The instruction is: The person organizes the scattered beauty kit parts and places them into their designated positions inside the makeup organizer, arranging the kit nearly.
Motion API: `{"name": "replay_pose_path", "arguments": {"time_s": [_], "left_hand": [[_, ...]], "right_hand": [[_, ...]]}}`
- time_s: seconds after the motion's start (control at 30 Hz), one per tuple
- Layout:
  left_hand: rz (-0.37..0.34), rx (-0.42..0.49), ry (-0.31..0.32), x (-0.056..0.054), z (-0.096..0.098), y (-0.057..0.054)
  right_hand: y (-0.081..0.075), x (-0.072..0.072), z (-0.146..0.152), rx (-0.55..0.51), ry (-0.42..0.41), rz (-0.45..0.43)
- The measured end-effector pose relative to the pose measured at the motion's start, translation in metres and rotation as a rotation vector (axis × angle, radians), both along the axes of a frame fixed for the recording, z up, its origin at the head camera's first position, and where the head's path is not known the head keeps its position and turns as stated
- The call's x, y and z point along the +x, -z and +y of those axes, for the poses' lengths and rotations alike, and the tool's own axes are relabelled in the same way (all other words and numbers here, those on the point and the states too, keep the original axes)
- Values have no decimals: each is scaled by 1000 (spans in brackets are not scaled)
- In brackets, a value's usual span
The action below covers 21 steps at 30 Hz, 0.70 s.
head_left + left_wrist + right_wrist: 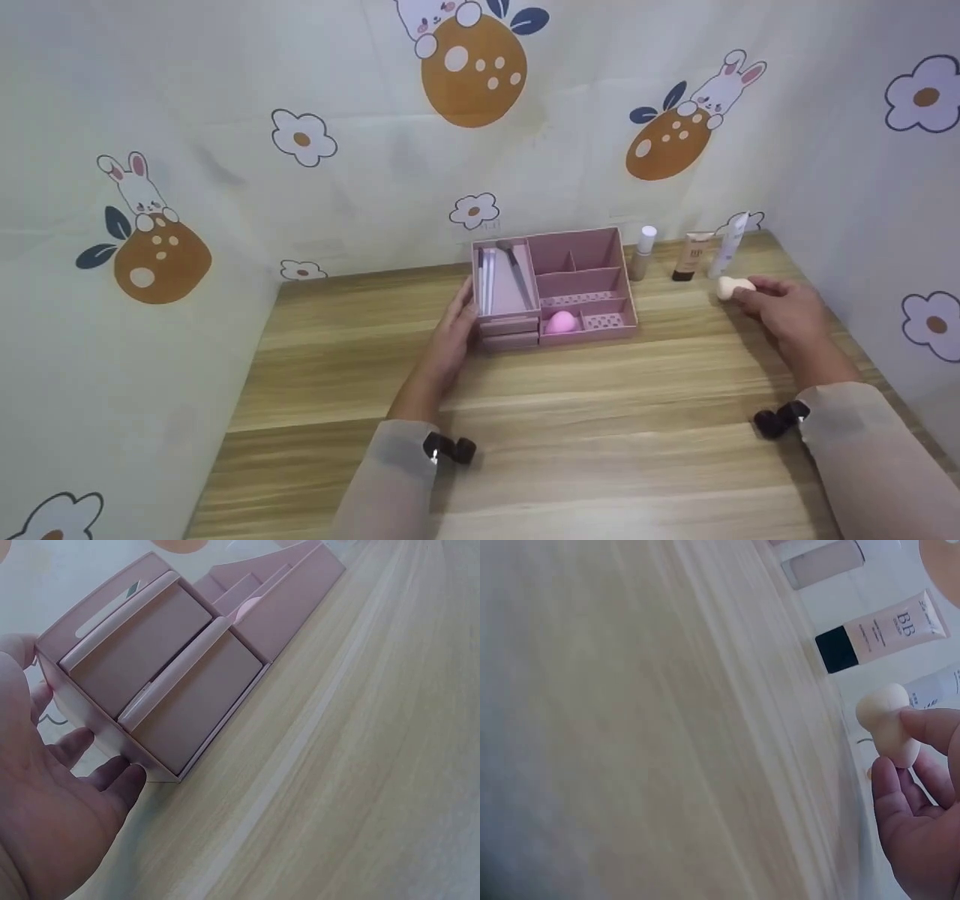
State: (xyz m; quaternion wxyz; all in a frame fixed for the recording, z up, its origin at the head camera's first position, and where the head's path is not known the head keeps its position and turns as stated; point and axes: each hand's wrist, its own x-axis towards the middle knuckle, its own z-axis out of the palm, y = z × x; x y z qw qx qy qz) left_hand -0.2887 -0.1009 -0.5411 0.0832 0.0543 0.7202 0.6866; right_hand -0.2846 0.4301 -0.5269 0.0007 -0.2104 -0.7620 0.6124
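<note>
At the right of the table my right hand [791, 307] pinches a cream makeup sponge [733, 288] between thumb and fingers. The sponge [891, 724] has a narrowed waist in the right wrist view. My left hand [452, 330] rests its fingertips against the left side of a pink cosmetics organizer [585, 283]. Two drawers [142, 652] show in the left wrist view, both pushed in. Makeup brushes [516, 274] lie in the organizer's left top section. A pink makeup sponge [562, 322] sits in a front compartment.
Right of the organizer, a bottle with a white cap [643, 253], a BB cream tube [691, 256] with a black cap and a white tube [730, 246] stand in a row. Behind them hangs a patterned cloth [375, 187], and another side of it runs along the table's right edge.
</note>
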Motion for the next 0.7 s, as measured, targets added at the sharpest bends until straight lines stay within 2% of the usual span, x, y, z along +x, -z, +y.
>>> {"name": "replay_pose_path", "arguments": {"time_s": [0.17, 0.3, 0.5, 0.63, 0.7], "left_hand": [[-4, 13, 6, 0, 0, -1], [-8, 12, 2, 1, 0, -1], [-13, -4, 0, 2, 1, -2], [-19, -8, -4, 1, 1, -1], [-9, 0, -6, 1, 1, -1]], "right_hand": [[-7, 5, -13, -222, 5, 29], [-11, 8, -24, -312, -6, 54], [-19, 13, -38, -165, -43, 52], [-21, 14, -47, -151, -54, 58], [-22, 15, -51, -106, -68, 69]]}}
